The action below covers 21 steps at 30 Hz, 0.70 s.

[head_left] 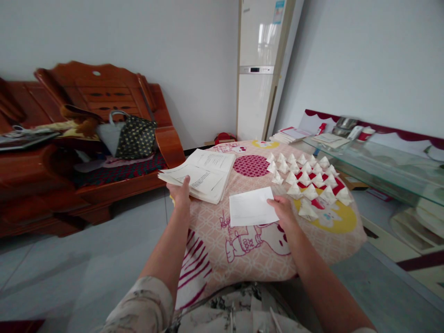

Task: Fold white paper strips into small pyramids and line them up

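My left hand (181, 193) lies palm down on the near edge of an open book of printed pages (201, 175), fingers stretched flat. My right hand (282, 209) pinches the right edge of a single white sheet (250, 206) that rests on the patterned pink cloth (253, 249) covering the table. Beyond the sheet, several small folded white paper shapes (307, 178) stand in rows on the cloth.
A carved red wooden bench (86, 138) with a dotted handbag (133, 136) stands at the left. A tall white air conditioner (258, 69) fills the corner. A glass shelf unit (381, 162) with books and tins runs along the right wall. Grey tile floor (69, 268) surrounds the table.
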### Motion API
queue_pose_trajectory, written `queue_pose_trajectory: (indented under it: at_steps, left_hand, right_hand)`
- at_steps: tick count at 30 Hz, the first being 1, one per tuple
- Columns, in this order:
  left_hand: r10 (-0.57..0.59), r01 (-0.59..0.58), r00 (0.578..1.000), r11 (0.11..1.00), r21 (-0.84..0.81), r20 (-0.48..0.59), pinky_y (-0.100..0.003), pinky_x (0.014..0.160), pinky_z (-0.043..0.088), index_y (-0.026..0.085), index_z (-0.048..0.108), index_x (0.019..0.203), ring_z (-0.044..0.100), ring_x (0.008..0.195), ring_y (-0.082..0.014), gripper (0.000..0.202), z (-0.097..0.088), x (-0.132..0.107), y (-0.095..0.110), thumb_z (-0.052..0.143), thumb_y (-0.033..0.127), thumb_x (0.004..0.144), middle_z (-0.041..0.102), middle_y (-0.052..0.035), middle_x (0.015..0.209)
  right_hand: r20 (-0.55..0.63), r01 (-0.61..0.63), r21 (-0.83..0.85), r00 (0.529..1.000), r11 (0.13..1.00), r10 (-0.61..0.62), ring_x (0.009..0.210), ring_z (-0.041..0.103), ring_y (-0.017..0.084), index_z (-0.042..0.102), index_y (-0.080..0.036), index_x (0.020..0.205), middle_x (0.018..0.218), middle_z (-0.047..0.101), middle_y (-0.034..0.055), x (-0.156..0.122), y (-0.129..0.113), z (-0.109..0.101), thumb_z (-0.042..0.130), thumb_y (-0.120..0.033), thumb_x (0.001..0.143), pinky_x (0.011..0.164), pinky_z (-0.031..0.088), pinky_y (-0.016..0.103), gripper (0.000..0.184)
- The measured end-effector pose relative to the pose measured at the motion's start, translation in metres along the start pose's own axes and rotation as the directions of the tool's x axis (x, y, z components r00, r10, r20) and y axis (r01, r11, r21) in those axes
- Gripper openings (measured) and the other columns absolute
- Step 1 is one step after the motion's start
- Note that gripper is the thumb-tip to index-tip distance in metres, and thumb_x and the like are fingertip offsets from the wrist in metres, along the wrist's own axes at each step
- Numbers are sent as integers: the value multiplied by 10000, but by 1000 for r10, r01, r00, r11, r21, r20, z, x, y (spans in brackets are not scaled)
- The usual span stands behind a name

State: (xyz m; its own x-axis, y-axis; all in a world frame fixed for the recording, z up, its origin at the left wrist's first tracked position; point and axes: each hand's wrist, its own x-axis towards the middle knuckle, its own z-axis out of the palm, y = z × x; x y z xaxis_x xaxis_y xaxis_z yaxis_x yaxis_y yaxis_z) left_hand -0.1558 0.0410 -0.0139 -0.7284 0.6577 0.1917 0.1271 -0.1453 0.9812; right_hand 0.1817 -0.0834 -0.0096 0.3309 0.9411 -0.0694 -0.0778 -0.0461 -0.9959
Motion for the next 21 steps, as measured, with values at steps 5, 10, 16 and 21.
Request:
queue_pose_trajectory:
  at_steps: [5, 10, 16, 21]
  left_hand:
    - [-115, 119, 991, 991, 57, -70, -433, 1072, 523, 151, 468, 1343, 643, 1206, -257, 773, 1, -8, 4, 716, -55, 640, 634, -135, 1326]
    - [-127, 131, 990, 989, 62, -60, -451, 1064, 527, 139, 503, 1317, 631, 1222, -281, 784, -4, 15, 2, 710, -59, 587, 632, -127, 1324]
    - [-171, 170, 985, 985, 34, 34, -422, 1045, 534, 75, 495, 1307, 636, 1209, -293, 778, -15, 43, 5, 677, -108, 573, 630, -163, 1325]
    - [-117, 133, 989, 970, 201, -90, -517, 1212, 319, 60, 278, 1486, 376, 1451, -402, 1046, -28, 44, 10, 799, 4, 581, 391, -258, 1546]
  right_hand:
    - [-7, -15, 10, 1000, 1000, 15, 547, 612, 209, 750, -183, 699, 637, 718, 25, 0, 1, 0, 731, -354, 539, 499, 441, 295, 234]
    - [0, -7, 23, 1000, 1000, 7, 550, 617, 208, 755, -178, 706, 638, 725, 27, 1, 1, 0, 726, -345, 533, 507, 454, 296, 242]
    - [1, -12, 3, 1000, 1000, 12, 545, 619, 218, 753, -179, 699, 625, 717, 32, 5, 4, -1, 710, -355, 532, 487, 447, 301, 246]
    - [7, -4, 3, 1000, 1000, 4, 543, 625, 224, 762, -174, 728, 627, 721, 31, 4, 4, -1, 724, -352, 548, 495, 451, 309, 256]
